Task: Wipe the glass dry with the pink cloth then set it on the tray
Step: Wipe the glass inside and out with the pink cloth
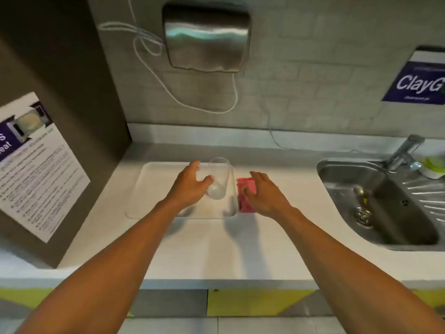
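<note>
A clear drinking glass (220, 179) stands upright on the right part of the white tray (154, 186), which lies on the counter. My left hand (190, 186) wraps around the glass's left side, thumb in front and fingers behind it. The pink cloth (244, 201) lies folded on the counter just beyond the tray's right edge. My right hand (265, 196) lies over the cloth, with the fingers on top and the thumb pressed into its left side.
A steel sink (385, 208) with a tap (404, 150) is set into the counter at the right. A metal hand dryer (207, 37) with a loose white cord hangs on the tiled wall. A dark cabinet with a printed notice (36, 165) stands at the left.
</note>
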